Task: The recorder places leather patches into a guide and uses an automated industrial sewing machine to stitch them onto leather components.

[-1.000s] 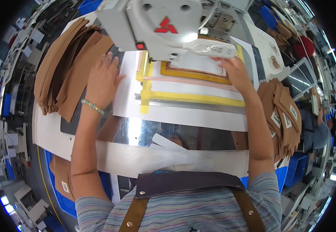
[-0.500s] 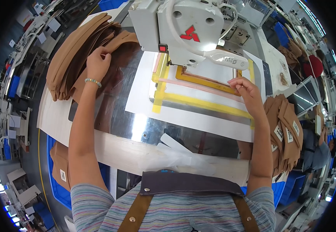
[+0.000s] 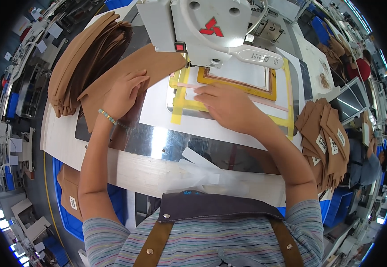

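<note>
My left hand [image 3: 124, 94] grips the edge of a flat brown fabric piece [image 3: 144, 66] and holds it partly over the white plate, next to a tall stack of brown pieces [image 3: 84, 55]. My right hand [image 3: 227, 107] lies flat, fingers together, on the yellow-taped clamp frame [image 3: 229, 91] under the head of the white sewing machine [image 3: 207, 26]. A thin pink strip [image 3: 187, 85] runs across the frame just beyond my fingertips.
A pile of brown pieces with white labels [image 3: 324, 142] sits at the right. A shiny metal table surface [image 3: 171, 142] lies near me, with clear plastic [image 3: 202, 175] at its front edge. Blue bins [image 3: 66, 213] stand below the table. Another person [image 3: 364, 62] works at the far right.
My left hand has pulled one brown piece off the stack toward the frame. My right hand moved left from the frame's right side to its middle front.
</note>
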The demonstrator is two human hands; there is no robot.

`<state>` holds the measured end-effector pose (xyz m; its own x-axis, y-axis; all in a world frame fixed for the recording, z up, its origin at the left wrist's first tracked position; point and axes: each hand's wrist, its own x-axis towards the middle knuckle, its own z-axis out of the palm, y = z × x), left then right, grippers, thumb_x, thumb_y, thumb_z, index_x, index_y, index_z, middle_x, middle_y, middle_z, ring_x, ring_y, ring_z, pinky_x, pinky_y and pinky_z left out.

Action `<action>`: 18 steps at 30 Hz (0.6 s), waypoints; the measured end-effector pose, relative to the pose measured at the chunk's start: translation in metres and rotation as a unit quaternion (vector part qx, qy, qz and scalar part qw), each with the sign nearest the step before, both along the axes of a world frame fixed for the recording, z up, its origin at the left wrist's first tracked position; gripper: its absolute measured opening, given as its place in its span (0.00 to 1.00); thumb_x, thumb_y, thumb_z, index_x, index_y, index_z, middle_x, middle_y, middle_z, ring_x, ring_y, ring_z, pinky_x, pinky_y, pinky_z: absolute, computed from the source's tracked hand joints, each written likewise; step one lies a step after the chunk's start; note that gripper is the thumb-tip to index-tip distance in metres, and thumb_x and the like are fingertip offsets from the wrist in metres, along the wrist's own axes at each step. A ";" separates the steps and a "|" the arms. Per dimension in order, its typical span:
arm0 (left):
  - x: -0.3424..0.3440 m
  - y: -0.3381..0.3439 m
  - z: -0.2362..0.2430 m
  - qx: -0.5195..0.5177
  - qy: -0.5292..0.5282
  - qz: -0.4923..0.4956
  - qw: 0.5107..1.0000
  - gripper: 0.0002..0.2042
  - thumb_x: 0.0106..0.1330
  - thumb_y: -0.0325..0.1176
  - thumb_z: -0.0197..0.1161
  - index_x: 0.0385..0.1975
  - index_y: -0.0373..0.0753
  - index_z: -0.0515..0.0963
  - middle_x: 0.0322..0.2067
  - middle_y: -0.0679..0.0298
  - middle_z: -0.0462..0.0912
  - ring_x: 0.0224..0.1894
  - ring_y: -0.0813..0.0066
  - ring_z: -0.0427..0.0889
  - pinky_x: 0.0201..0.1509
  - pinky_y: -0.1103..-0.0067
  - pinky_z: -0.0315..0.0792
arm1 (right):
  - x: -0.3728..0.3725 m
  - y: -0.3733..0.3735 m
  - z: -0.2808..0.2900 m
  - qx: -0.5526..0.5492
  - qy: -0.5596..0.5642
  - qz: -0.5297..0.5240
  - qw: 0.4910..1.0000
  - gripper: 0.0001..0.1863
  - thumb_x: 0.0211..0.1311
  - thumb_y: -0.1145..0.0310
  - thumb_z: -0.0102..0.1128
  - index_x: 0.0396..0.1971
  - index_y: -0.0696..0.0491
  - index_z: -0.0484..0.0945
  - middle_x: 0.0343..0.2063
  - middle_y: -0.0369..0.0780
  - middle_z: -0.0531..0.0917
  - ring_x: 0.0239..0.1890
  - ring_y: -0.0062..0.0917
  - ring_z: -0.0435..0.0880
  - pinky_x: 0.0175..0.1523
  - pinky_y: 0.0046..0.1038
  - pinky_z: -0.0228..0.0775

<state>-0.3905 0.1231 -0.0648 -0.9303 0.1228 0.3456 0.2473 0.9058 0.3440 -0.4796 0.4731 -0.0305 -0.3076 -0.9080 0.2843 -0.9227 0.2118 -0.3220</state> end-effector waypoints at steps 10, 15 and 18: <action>-0.067 -0.018 -0.004 -0.018 -0.032 -0.075 0.997 0.23 0.70 0.26 0.61 0.66 0.37 0.78 0.70 0.55 0.76 0.72 0.50 0.73 0.75 0.61 0.68 | -0.020 -0.116 -0.061 0.061 0.111 -0.058 0.990 0.28 0.82 0.54 0.50 0.72 0.54 0.71 0.76 0.45 0.70 0.80 0.37 0.64 0.83 0.46 0.51; -0.103 -0.071 -0.006 -0.329 -0.005 0.097 0.939 0.22 0.75 0.32 0.58 0.69 0.40 0.75 0.73 0.55 0.73 0.73 0.52 0.71 0.74 0.61 0.68 | -0.004 -0.121 -0.061 0.102 0.189 -0.050 0.975 0.28 0.84 0.53 0.45 0.72 0.53 0.72 0.75 0.45 0.71 0.79 0.35 0.66 0.82 0.50 0.52; -0.097 -0.122 0.013 -0.339 0.162 0.155 0.914 0.21 0.72 0.31 0.64 0.65 0.43 0.78 0.64 0.56 0.81 0.63 0.53 0.80 0.65 0.66 0.76 | 0.009 -0.131 -0.054 0.101 0.191 -0.034 0.976 0.27 0.84 0.54 0.45 0.72 0.53 0.72 0.75 0.44 0.72 0.78 0.34 0.67 0.81 0.50 0.52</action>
<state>-0.4876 0.0007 -0.0516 -0.8189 0.1596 0.5513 -0.0671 0.9274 -0.3681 -0.4710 0.3425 -0.0844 -0.2758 -0.9386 0.2074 -0.9490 0.3002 0.0967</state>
